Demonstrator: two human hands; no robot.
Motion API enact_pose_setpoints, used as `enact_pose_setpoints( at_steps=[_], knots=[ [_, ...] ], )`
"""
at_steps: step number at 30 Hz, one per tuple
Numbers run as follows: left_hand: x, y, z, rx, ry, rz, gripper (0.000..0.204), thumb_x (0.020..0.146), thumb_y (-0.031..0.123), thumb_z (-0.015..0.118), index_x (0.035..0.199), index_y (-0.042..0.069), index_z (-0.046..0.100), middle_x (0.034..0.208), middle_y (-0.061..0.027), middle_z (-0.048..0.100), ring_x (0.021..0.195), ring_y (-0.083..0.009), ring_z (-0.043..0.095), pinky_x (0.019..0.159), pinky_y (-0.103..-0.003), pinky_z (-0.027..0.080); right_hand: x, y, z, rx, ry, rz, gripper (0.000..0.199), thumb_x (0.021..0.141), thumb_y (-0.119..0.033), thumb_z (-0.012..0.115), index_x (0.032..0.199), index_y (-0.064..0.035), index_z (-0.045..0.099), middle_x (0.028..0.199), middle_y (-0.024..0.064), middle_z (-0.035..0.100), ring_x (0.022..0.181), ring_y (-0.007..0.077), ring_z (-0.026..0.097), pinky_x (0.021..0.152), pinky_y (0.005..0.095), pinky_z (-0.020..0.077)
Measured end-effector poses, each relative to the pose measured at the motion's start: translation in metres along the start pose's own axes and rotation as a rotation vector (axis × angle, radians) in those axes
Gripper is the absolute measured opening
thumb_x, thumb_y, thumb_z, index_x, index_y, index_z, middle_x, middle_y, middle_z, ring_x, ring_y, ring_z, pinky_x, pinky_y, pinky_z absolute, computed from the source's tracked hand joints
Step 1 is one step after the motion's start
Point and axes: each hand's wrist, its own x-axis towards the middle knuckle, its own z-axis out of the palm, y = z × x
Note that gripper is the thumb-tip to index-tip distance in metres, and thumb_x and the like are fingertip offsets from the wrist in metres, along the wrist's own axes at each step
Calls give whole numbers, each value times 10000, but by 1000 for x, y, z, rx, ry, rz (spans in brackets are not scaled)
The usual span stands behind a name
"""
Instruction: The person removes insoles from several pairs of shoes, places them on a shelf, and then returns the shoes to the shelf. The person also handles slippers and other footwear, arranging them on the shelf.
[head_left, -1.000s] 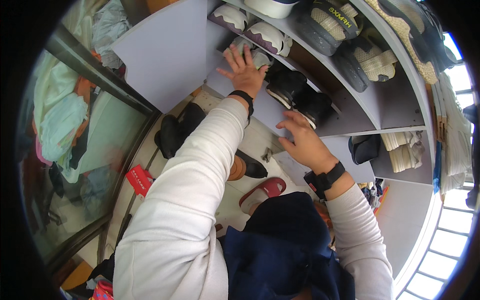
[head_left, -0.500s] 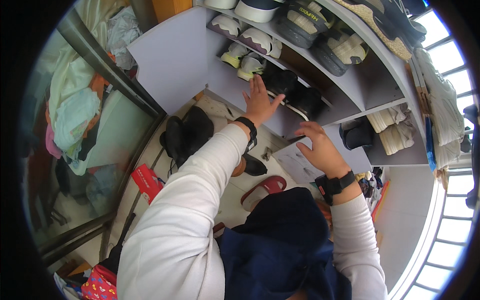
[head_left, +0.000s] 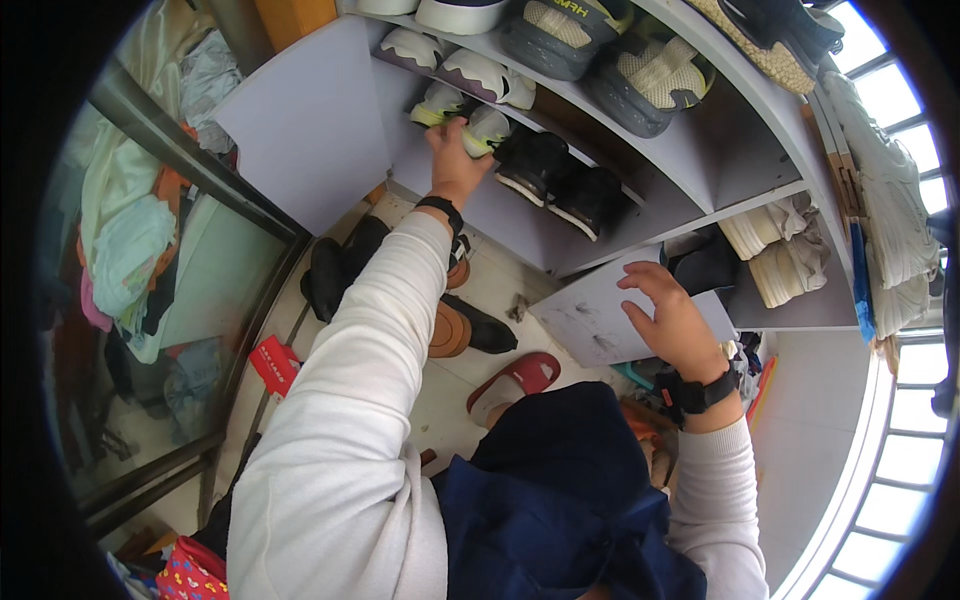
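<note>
My left hand [head_left: 460, 165] reaches into the shoe rack. Its fingers and thumb close around the heel of a grey sneaker [head_left: 488, 131] with a yellow-green sole. The matching sneaker [head_left: 438, 103] stands just left of it. To the right, a pair of black shoes with white soles, one of them a black shoe [head_left: 535, 165], sits on the same shelf. My right hand [head_left: 672, 318] hangs in front of the lower open door panel [head_left: 590, 325], holding nothing, fingers slightly curled and thumb apart. Part of the gripped sneaker is hidden by my left hand.
Shelves above hold white sneakers [head_left: 475, 75] and large grey sneakers [head_left: 650, 85]. An open cabinet panel [head_left: 305, 120] stands at left, beside a glass door [head_left: 230, 270]. Black boots [head_left: 335, 270], a red box [head_left: 275, 365] and my red slipper [head_left: 535, 372] are on the floor.
My left hand has moved left from before the black shoes and taken hold of the grey sneaker's heel. My right hand has drawn back down and right, away from the shelf. The view has shifted slightly.
</note>
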Motion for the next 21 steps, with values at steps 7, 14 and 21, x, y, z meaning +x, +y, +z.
enact_pose_setpoints(
  at_steps=[7,14,21],
  knots=[
    [1,-6,13,-11,-2,8,731,706,190,832,1332,65,476,1282,-238,397,1092,-423,523,956,-420,472,-2,0,5,-11,-66,-32,223,816,-25,653,1037,1,634,1204,151,607,1060,364,598,883,387,511],
    [1,-10,16,80,38,-136,742,702,279,839,1304,-6,513,1253,-276,462,1096,-450,528,944,-427,478,-6,3,2,-28,-80,-61,224,807,-26,648,1026,16,625,1132,170,619,1022,377,604,879,388,504],
    [35,-45,-39,74,-477,124,657,766,331,817,1274,-10,577,1153,-218,657,892,-321,659,814,-398,529,-19,7,-2,12,-64,-77,198,822,-37,625,1014,13,625,1012,182,635,932,391,608,804,404,501]
  ],
)
